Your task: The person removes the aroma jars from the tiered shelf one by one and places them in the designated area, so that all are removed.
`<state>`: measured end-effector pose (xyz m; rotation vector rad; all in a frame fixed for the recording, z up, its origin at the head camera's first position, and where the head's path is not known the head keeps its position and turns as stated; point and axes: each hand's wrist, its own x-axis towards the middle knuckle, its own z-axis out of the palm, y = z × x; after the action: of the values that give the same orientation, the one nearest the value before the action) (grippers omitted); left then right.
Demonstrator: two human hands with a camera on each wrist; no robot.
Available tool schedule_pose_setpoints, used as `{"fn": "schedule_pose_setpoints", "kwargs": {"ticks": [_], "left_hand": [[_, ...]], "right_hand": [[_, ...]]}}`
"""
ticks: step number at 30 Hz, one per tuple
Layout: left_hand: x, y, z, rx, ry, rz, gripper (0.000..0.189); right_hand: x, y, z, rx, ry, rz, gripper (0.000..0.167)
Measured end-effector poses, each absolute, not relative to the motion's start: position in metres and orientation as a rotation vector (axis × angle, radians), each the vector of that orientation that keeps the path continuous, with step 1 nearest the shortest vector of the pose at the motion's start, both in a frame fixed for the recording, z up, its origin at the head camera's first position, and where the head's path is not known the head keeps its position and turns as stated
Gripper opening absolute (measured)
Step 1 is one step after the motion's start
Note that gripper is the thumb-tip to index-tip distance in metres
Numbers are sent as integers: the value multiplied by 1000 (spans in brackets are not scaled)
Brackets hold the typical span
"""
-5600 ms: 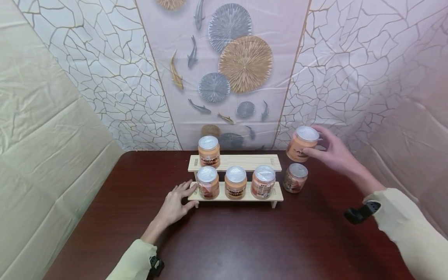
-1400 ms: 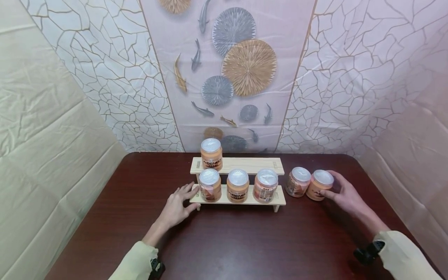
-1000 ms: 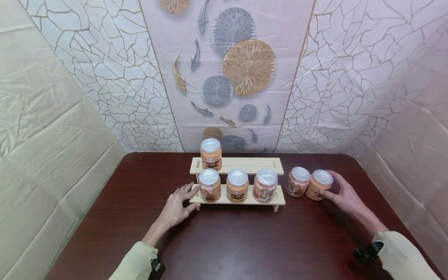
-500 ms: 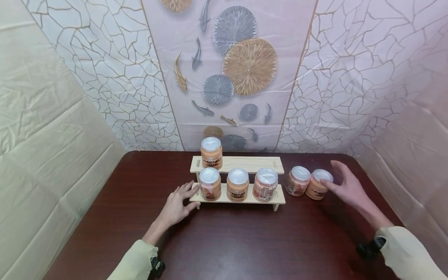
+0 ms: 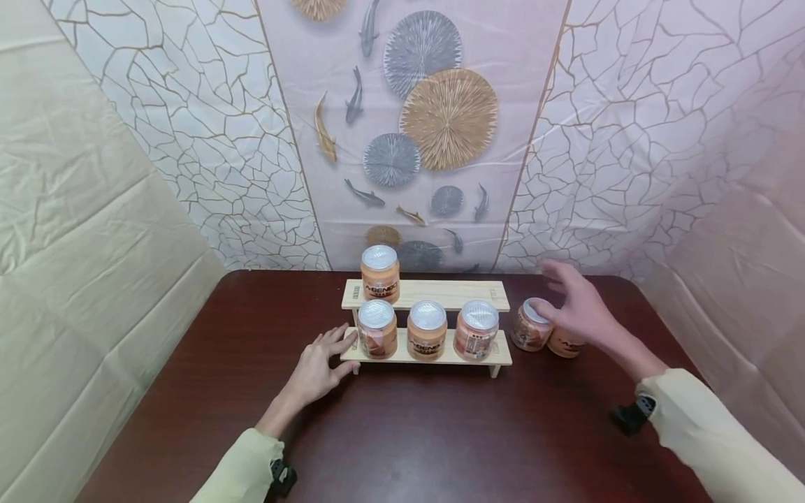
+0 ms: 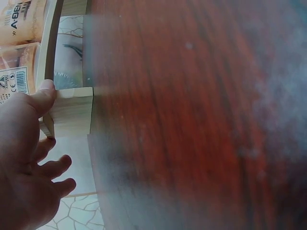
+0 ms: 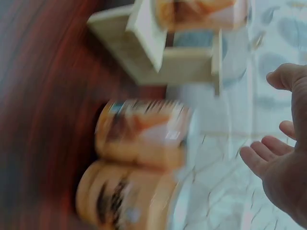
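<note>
In the head view, my left hand (image 5: 317, 367) pinches the left end of a two-tier wooden rack (image 5: 453, 293). The left wrist view shows the thumb (image 6: 45, 98) against the front edge of the lower shelf. My right hand (image 5: 581, 307) is raised over two orange jars right of the rack, fingers apart, holding nothing. The nearer-to-rack jar (image 5: 528, 334) shows its silver lid under the thumb in the head view; the hand partly hides the outer jar (image 5: 566, 345). Both appear side by side in the right wrist view, blurred.
Three similar jars line the lower shelf: a left jar (image 5: 377, 332), a middle jar (image 5: 427, 334) and a right jar (image 5: 476, 334). One more jar (image 5: 380, 276) stands at the upper shelf's left end. A patterned cloth (image 5: 449, 119) hangs behind the dark table (image 5: 409, 433).
The right hand set its raised jar on the table right of the other loose jar, let go, then rose and moved left over the pair. The left hand keeps its hold on the rack.
</note>
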<state>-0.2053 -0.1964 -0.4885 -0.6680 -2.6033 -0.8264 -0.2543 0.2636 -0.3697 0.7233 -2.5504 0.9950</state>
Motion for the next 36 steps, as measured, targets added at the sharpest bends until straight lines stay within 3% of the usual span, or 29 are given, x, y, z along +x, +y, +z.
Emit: {"fn": "schedule_pose_setpoints", "kwargs": {"ticks": [8,19,36], "left_hand": [[-204,-196,-489,-663,-2621,-847,55],[-205,-195,-490,-666,-2593,-826,55],[-205,-196,-488,-651,-2629,-847,56]], "right_hand": [[-266,214,-358,779,-2642,1245,60],[-283,158,-350,913,-2654,1327,65],[-296,97,-343,969,-2695,1483,66]]}}
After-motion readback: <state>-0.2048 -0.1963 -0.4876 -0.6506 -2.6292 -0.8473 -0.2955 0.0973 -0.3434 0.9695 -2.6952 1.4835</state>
